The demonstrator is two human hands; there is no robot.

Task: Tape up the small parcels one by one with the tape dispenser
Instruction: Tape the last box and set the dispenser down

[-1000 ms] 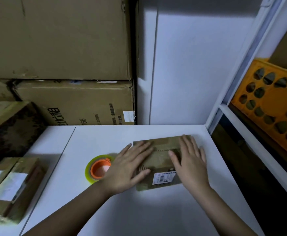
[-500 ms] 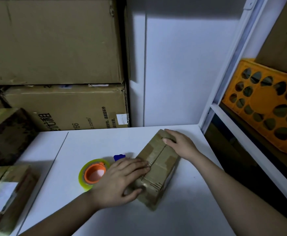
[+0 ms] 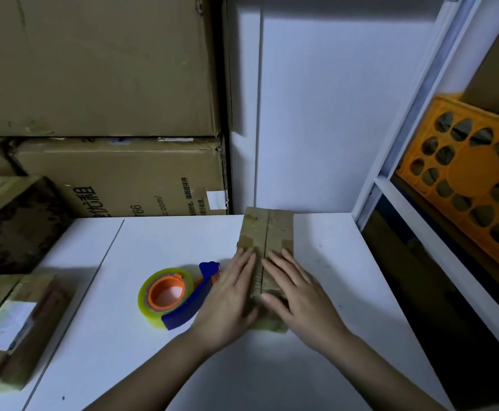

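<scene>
Left hand (image 3: pixel 230 304) flat on parcel (image 3: pixel 267 232) | right hand (image 3: pixel 298 301) flat, fingers straight

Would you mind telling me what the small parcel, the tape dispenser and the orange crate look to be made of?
Small parcel: brown cardboard, matte, with a flap seam down its middle. Tape dispenser: probably hard plastic, smooth blue frame and orange hub, holding a glossy, translucent yellowish tape roll. Orange crate: apparently moulded plastic, with cut-out holes.

parcel (image 3: pixel 267 232): brown | dispenser (image 3: pixel 189 304): blue, orange core, yellow tape | crate (image 3: pixel 473 179): orange | table (image 3: pixel 153 366): white
</scene>
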